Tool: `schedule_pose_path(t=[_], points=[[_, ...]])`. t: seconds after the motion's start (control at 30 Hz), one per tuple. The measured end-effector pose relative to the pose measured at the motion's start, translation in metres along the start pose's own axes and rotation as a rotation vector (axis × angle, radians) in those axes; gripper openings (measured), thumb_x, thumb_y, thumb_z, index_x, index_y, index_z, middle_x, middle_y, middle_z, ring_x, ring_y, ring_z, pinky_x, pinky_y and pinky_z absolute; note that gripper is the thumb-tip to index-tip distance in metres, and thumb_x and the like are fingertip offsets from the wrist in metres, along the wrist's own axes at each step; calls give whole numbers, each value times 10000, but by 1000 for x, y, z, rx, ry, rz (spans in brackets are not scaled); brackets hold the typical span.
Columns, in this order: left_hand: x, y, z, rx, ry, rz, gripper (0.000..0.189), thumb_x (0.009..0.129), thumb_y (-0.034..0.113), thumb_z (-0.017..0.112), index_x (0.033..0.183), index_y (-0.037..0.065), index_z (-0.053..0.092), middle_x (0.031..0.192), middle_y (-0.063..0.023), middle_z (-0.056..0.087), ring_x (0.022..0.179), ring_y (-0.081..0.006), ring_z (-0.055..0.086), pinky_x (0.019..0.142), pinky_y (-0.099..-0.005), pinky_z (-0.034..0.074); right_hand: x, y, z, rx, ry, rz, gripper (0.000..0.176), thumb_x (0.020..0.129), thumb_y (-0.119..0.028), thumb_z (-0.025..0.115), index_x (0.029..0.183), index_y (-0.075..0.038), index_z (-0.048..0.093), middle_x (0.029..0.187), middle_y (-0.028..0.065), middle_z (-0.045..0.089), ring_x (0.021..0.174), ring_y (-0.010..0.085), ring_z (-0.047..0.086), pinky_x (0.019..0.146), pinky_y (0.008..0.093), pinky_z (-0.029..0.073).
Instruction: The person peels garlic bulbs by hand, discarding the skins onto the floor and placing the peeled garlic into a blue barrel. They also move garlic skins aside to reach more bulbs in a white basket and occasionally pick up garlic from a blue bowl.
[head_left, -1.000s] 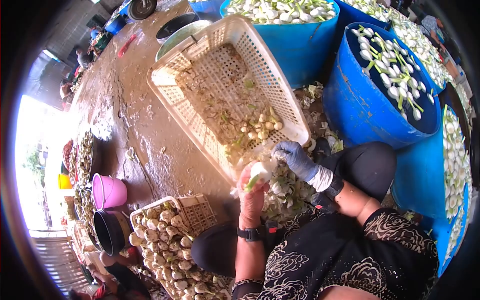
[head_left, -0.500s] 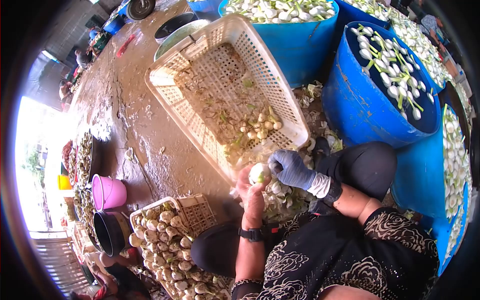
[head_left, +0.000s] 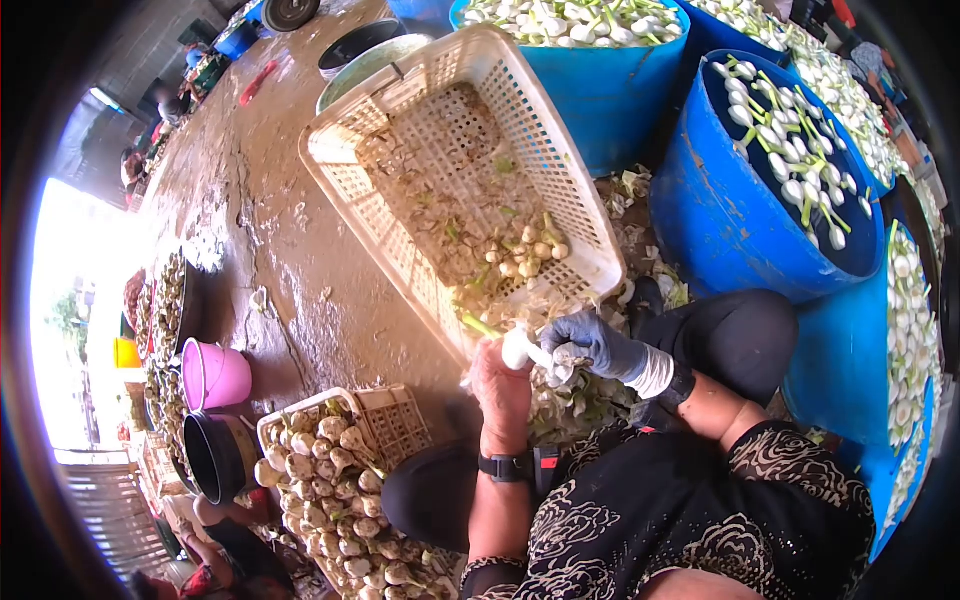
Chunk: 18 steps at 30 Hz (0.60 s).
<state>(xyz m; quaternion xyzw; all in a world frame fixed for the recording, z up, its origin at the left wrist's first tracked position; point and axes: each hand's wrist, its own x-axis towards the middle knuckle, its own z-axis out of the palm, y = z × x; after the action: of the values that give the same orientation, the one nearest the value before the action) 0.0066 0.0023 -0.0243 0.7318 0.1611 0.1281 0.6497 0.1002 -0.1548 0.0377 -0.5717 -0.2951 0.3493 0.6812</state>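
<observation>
My bare left hand (head_left: 500, 385) is closed around a white bulb (head_left: 518, 347) whose green stem points up and left. Close on its right, my gloved right hand (head_left: 590, 343) has its fingers bent at the bulb's side, over whitish peel (head_left: 566, 362); whether a tool is among them is hidden. Both hands are above the near end of a large cream crate (head_left: 612, 262), which holds a few small bulbs (head_left: 528, 252) and brown scraps. Below them lies a heap of peelings (head_left: 570, 412). A smaller crate (head_left: 395, 425) with many unpeeled bulbs (head_left: 335, 480) stands at lower left.
Blue tubs (head_left: 690, 220) of white bulbs stand along the right. On the left are a pink bucket (head_left: 215, 375), a black bucket (head_left: 215, 460) and a yellow one (head_left: 126, 352). Another person (head_left: 215, 560) is at lower left; more people sit far off at upper left.
The bulb has turned, and its green stem now shows at upper left. My right hand has shifted slightly right and down, with whitish peel now visible at its fingers.
</observation>
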Motion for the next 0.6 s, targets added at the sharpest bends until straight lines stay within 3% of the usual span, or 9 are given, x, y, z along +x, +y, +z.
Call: schedule_pose_path(t=[0.07, 0.13, 0.2, 0.27, 0.33, 0.4, 0.47, 0.5, 0.6], points=[[1, 10, -2, -1253, 29, -330, 314, 851, 216, 557, 1067, -9, 528, 1067, -171, 607, 1016, -315, 582, 878, -419, 461, -1, -5, -4, 161, -155, 30, 295, 847, -304, 650, 814, -19, 583, 743, 15, 585, 665, 92, 542, 625, 248, 457], [4, 10, -4, -1318, 78, -366, 323, 817, 204, 579, 1042, -24, 538, 1018, -180, 614, 970, -335, 589, 868, -432, 462, -7, -14, 0, 201, -170, 38, 313, 839, -312, 669, 808, -12, 584, 765, 28, 587, 660, 96, 545, 608, 249, 463], [4, 9, -5, -1377, 190, -422, 270, 850, 207, 544, 995, -20, 548, 926, -165, 628, 855, -330, 622, 756, -425, 510, -11, -21, 2, 155, -398, 116, 277, 858, -274, 635, 796, -10, 582, 658, 7, 578, 603, 80, 551, 548, 227, 443], [5, 17, -5, -1307, 196, -415, 287, 858, 220, 529, 1013, -22, 542, 926, -170, 627, 857, -349, 620, 766, -456, 516, -17, -14, 7, 299, -527, 135, 321, 874, -314, 623, 776, -13, 574, 669, 15, 568, 583, 80, 526, 549, 227, 435], [7, 18, -9, -1311, 278, -479, 286, 861, 226, 524, 1006, -20, 539, 925, -167, 627, 862, -355, 619, 788, -480, 513, -14, -5, 18, 257, -773, 68, 295, 856, -281, 646, 772, -8, 572, 682, 19, 569, 600, 88, 536, 563, 242, 448], [7, 18, -10, -1315, 264, -440, 284, 865, 225, 514, 1005, -22, 536, 932, -168, 625, 869, -357, 620, 801, -481, 514, -14, -1, 22, 113, -804, 126, 241, 824, -226, 678, 838, -6, 580, 702, 22, 570, 623, 102, 546, 586, 262, 464], [8, 17, -10, -1318, 277, -416, 280, 863, 211, 516, 1021, -20, 530, 918, -165, 626, 848, -349, 621, 799, -495, 513, -8, -9, 16, -418, -332, 54, 286, 791, -195, 727, 944, -9, 572, 772, 35, 556, 709, 121, 512, 665, 283, 469], [7, 16, -9, -1319, 274, -419, 280, 863, 211, 516, 1021, -20, 530, 918, -165, 626, 848, -349, 621, 799, -495, 513, -6, 4, 12, -418, -73, 42, 339, 751, -143, 750, 1014, -29, 570, 783, 29, 555, 729, 121, 525, 678, 281, 474], [2, 19, -2, -1226, 265, -473, 244, 856, 190, 525, 984, -15, 559, 880, -149, 631, 804, -303, 625, 760, -424, 522, 3, -24, 14, -470, 132, 44, 349, 738, -88, 743, 1035, -28, 568, 792, 18, 550, 746, 113, 523, 671, 273, 473]])
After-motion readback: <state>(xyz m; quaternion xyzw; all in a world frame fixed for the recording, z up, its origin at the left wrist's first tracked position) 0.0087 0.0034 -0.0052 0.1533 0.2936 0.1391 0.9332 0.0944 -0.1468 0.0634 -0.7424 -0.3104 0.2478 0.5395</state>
